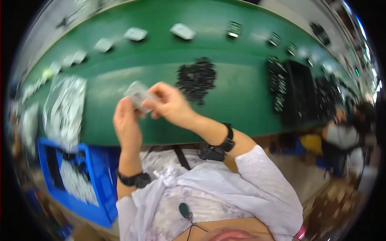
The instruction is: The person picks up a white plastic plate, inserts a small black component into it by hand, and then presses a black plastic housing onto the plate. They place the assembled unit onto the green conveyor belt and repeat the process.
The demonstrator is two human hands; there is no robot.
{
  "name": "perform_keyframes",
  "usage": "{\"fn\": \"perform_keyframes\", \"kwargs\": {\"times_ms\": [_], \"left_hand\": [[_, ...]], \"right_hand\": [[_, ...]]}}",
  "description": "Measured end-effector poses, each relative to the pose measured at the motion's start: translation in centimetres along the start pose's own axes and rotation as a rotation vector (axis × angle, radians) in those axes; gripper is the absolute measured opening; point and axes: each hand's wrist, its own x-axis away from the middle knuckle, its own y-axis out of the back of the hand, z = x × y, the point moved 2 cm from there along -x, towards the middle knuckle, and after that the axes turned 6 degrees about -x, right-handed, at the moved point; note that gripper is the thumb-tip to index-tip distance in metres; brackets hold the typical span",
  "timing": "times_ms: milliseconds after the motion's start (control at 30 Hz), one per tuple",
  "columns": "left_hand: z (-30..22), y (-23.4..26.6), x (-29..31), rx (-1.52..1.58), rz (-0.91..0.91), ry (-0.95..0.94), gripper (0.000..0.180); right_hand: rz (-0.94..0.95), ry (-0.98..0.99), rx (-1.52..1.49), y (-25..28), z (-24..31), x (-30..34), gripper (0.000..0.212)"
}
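Note:
Above the green table, a small whitish plastic housing (pixel 138 93) is held between my two hands; it is slightly blurred. My left hand (pixel 128 122) grips its lower left side, fingers closed around the edge. From the right, my right hand (pixel 171 105) pinches the other side between thumb and fingers. Just beyond my right hand lies a heap of small black parts (pixel 196 78), too small to name. A clear plastic bag (pixel 65 106) of pale pieces rests on the table, left of my left hand.
Along the far side of the green table (pixel 157 52) runs a row of white housings (pixel 183 31) and green circuit boards (pixel 234 29). Black trays (pixel 297 92) with boards stand at the right. A blue crate (pixel 102 193) sits at the lower left. Another person (pixel 341 134) is at far right.

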Motion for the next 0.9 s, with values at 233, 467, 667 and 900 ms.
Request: {"fn": "perform_keyframes", "kwargs": {"times_ms": [233,467,667,900], "left_hand": [[1.7,6.9,-6.1,-0.332,0.164,0.088,0.025],[2.4,8.5,-9.1,-1.023,0.145,-0.347,0.025],[2.1,8.8,-8.6,-1.107,0.198,-0.288,0.021],[1.1,7.3,-4.7,-1.424,0.155,-0.647,0.057]], "right_hand": [[-0.454,0.369,0.704,9.5,7.4,1.6,0.023],[-1.03,0.295,2.054,20.9,15.7,2.3,0.042],[-0.896,-0.317,2.335,23.3,17.9,9.4,0.051],[-0.859,-0.059,2.164,24.0,18.7,9.0,0.046]]}}
